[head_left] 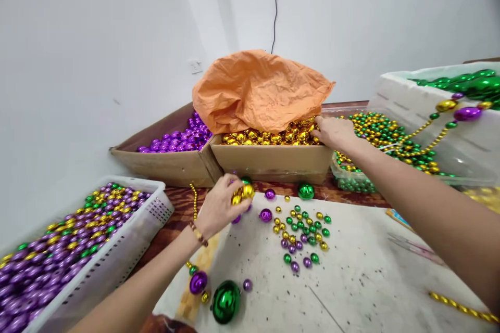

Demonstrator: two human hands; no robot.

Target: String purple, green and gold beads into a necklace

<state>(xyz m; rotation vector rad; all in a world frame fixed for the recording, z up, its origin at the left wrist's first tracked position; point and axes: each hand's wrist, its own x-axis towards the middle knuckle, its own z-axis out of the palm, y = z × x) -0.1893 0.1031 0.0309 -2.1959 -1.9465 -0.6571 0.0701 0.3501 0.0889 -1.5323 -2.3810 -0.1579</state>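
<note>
Large shiny gold beads (242, 193) are gripped in my left hand (219, 207), its fingers curled round them above the white work surface (351, 276). Purple beads show close to those fingers. My right hand (336, 133) reaches to the right end of a cardboard box (273, 160) of gold beads (269, 138), by the edge of an orange cloth or bag (261, 91). Its fingers are bent and partly hidden; what they grip cannot be made out. Small green, gold and purple beads (300, 226) lie loose between my arms. A big green bead (226, 302) sits nearer me.
A box of purple beads (172, 141) stands back left, a white basket (156, 192) of mixed beads at left. At right are a clear tub (353, 182) of small beads and a foam box (425, 109) with a strung necklace (425, 132). Scissors-like pliers (417, 250) lie beneath my right arm.
</note>
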